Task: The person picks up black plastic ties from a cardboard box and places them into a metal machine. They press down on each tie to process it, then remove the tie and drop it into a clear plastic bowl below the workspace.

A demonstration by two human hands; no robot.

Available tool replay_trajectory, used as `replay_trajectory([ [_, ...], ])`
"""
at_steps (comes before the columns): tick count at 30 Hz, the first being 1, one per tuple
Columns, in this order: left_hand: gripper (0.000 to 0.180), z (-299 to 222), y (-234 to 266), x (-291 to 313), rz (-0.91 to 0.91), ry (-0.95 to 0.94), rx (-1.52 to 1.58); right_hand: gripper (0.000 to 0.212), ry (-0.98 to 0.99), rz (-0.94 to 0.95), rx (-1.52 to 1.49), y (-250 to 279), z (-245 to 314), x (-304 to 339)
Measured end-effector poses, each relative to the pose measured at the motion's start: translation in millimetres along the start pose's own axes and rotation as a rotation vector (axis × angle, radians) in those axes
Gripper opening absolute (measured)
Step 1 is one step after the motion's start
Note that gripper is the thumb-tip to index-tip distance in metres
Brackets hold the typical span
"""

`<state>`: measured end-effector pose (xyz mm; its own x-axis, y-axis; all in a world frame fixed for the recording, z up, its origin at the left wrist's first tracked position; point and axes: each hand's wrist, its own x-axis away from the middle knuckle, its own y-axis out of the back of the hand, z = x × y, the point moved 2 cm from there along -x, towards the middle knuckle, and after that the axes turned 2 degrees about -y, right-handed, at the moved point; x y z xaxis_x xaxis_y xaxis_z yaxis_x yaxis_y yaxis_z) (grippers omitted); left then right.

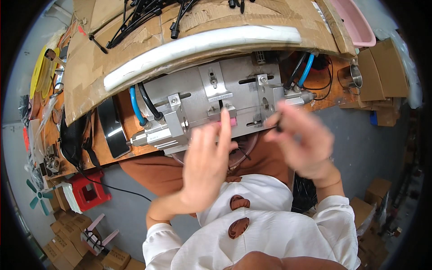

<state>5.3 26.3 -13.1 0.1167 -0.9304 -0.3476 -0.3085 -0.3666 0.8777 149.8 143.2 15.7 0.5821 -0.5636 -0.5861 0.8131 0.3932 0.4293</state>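
A grey metal fixture point(198, 101) with a pneumatic cylinder at each end lies before me at the table's near edge. My left hand point(204, 155) is at its front with fingers stretched out, the index fingertip close to the middle block point(222, 110). A small pink piece point(233, 122) shows beside that finger; its kind is unclear. My right hand point(306, 141), smeared by motion, is off the fixture's right end, thumb and fingers drawn together around a small dark thing point(279, 128). Below the fixture, a pinkish bowl point(245, 157) with dark pieces sits partly hidden at my lap.
Black cable-like parts point(139, 20) lie on a cardboard sheet point(94, 74) behind a white foam strip point(202, 42). Blue air hoses point(136, 105) feed the cylinders. A metal cup point(350, 77) stands at right. A red stool point(90, 191) and cartons point(69, 234) are at lower left.
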Motion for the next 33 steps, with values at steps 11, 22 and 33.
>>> replay_trajectory([
  [11, 0.020, 77.7, 72.6, -121.2, -0.127, -0.014, 0.161, 0.066, -0.037, 0.247, 0.168, -67.5, -13.6, 52.0],
  [22, 0.057, 7.4, 34.6, 18.0, -0.207, 0.086, 0.129, 0.032, 0.178, 0.045, 0.381, -11.8, -15.0, -49.9],
  [33, 0.069, -18.8, -34.0, 26.5, 0.015, 0.147, 0.002, 0.015, -0.187, 0.325, 0.544, 31.9, -65.6, -210.2],
])
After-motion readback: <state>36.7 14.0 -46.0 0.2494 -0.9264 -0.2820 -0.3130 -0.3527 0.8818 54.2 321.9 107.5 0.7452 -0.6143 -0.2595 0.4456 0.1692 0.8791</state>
